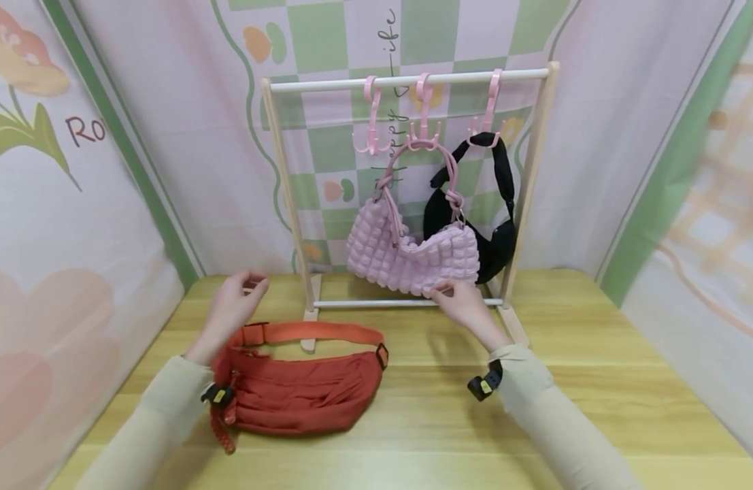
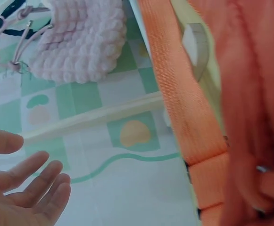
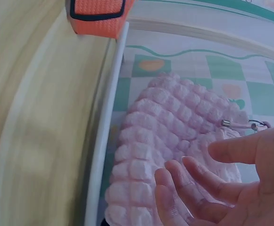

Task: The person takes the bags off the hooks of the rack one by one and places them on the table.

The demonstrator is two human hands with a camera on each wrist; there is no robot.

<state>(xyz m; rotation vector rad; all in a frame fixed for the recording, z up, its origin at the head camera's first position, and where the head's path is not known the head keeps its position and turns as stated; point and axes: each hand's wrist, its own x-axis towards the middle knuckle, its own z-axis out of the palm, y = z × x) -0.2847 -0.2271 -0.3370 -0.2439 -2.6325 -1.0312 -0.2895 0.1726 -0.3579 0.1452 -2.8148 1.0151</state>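
A lilac puffy handbag (image 1: pixel 413 262) hangs by its handle from the middle pink hook (image 1: pixel 424 116) on the rack. My right hand (image 1: pixel 464 313) is in front of the bag's lower edge, its fingers loosely bent with nothing between them in the right wrist view. Whether the fingertips touch the bag, I cannot tell. On the table lies a red waist bag (image 1: pixel 303 391) with an orange strap (image 1: pixel 327 332). Above the strap's left end, my left hand (image 1: pixel 234 303) hovers with relaxed fingers, holding nothing. In the left wrist view the strap runs beside this hand (image 2: pixel 28 193).
The wooden rack (image 1: pixel 531 184) has a white top rail (image 1: pixel 327 86) and a low white bar (image 1: pixel 376 303). A black bag (image 1: pixel 498 248) hangs from the right hook (image 1: pixel 492 102). The left hook (image 1: pixel 372 116) bears no bag. Patterned cloth (image 1: pixel 137 68) encloses the wooden table (image 1: pixel 596 381).
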